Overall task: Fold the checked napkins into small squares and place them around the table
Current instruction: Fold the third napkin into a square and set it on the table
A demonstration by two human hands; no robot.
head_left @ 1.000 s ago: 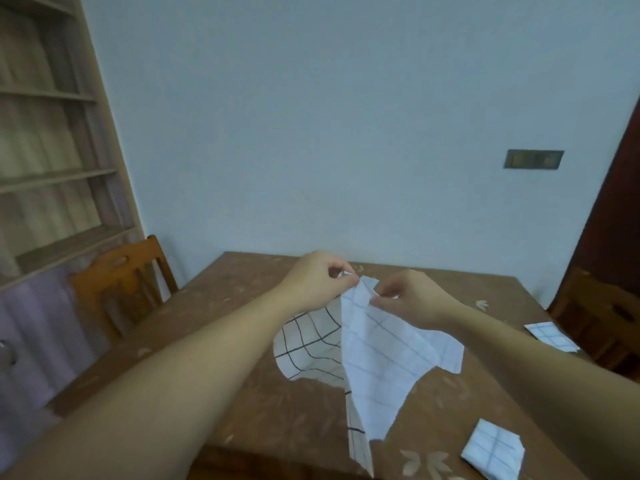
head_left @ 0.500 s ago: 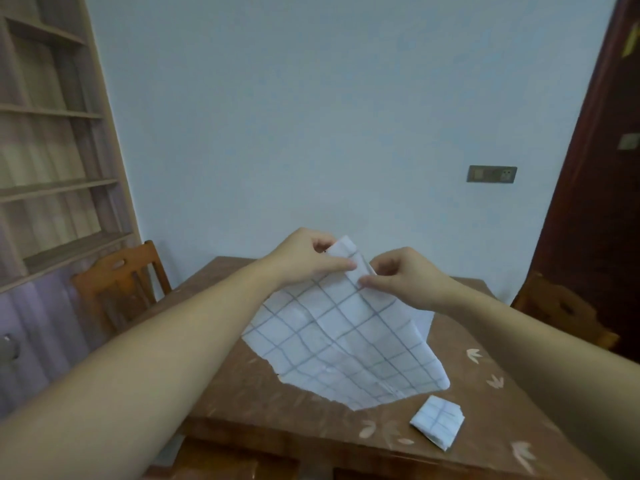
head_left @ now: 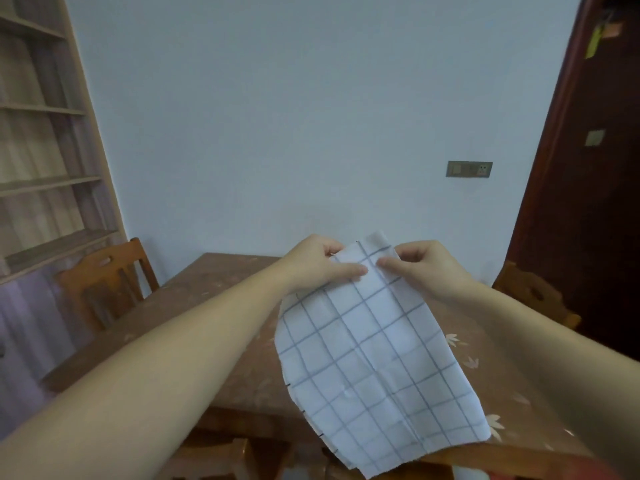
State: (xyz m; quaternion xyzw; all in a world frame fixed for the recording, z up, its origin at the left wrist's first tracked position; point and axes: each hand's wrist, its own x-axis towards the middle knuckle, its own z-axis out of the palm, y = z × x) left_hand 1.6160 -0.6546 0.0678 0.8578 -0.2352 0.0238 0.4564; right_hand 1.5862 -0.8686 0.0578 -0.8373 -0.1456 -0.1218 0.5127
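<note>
A white napkin with a grey check pattern [head_left: 377,368] hangs in the air over the brown wooden table [head_left: 180,327]. My left hand [head_left: 318,265] pinches its top edge from the left, thumb on the front of the cloth. My right hand [head_left: 426,265] pinches the same top edge from the right. The two hands are close together. The cloth spreads down and toward me, past the table's near edge. No folded napkins show in this view; the hanging cloth covers the near right part of the table.
A wooden chair [head_left: 107,282] stands at the table's left side, and another chair [head_left: 533,292] at the right. Wooden shelves [head_left: 45,181] fill the left wall. A dark door [head_left: 588,188] is on the right. A chair back [head_left: 512,459] lies just below the cloth.
Both hands kept their pinch on the napkin's top edge while it opened out and now hangs flatter. The view shifted, and the small folded napkins on the table's right are no longer visible.
</note>
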